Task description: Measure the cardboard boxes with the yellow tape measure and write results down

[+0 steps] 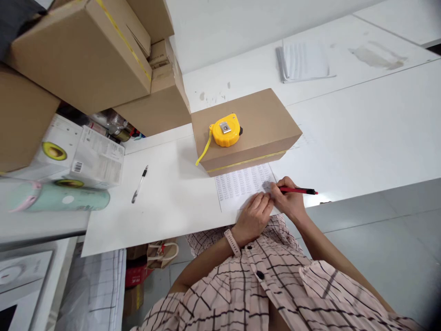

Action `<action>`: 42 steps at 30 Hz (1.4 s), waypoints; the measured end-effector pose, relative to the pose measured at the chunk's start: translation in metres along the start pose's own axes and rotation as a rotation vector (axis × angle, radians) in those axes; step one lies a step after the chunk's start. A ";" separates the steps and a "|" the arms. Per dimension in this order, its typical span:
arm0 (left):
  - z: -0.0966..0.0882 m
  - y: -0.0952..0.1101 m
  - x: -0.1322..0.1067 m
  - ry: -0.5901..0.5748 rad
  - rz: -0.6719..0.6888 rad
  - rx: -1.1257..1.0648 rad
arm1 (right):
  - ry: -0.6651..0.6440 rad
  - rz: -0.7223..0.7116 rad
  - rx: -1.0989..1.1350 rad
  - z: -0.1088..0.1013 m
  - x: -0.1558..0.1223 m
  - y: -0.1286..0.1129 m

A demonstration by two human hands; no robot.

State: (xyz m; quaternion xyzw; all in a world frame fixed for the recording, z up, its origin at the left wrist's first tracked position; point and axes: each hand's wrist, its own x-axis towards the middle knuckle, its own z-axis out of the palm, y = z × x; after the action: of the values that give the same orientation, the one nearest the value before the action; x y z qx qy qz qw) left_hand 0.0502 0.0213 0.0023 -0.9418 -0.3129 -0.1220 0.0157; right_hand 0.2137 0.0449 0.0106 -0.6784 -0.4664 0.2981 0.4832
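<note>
My right hand (288, 198) is closed round a red pen (296, 190) with a black end, its writing tip hidden by my fingers at the paper. Beneath both hands lies a white sheet of paper (237, 188) covered in columns of small writing. My left hand (255, 215) rests flat on the sheet's lower edge, fingers close beside my right hand and holding nothing. Just beyond the sheet, a closed cardboard box (265, 119) covers the paper's far part. On the box sits a yellow tape measure (226, 130) with a yellow strap.
A black-and-clear pen (139, 184) lies on the white table (165, 202). To the left are a mint-green bottle (69, 196), a white carton with avocado pictures (94, 156) and stacked cardboard boxes (86, 55). Stacked papers (306, 60) lie at the back.
</note>
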 end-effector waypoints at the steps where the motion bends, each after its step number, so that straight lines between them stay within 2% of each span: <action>1: 0.000 0.000 0.000 0.000 0.001 -0.001 | -0.001 -0.001 -0.004 0.000 0.000 0.000; 9: 0.001 0.000 0.000 0.008 -0.007 -0.018 | 0.004 -0.010 0.000 0.000 0.000 -0.005; 20: 0.004 0.001 0.000 0.076 -0.009 -0.025 | 0.016 0.010 -0.003 0.000 0.000 0.002; 26: 0.001 0.000 0.001 0.025 -0.010 -0.009 | 0.009 0.004 0.000 0.001 0.000 0.004; 32: 0.001 0.000 0.001 0.054 -0.008 -0.017 | 0.010 -0.003 0.008 0.000 -0.001 0.001; 42: -0.001 0.000 0.001 0.003 -0.009 -0.016 | 0.013 0.001 0.010 0.001 0.000 0.001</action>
State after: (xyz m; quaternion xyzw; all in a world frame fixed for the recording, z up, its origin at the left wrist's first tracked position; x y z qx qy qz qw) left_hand 0.0503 0.0221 0.0038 -0.9403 -0.3161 -0.1261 0.0084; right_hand 0.2136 0.0446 0.0090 -0.6781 -0.4613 0.2963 0.4894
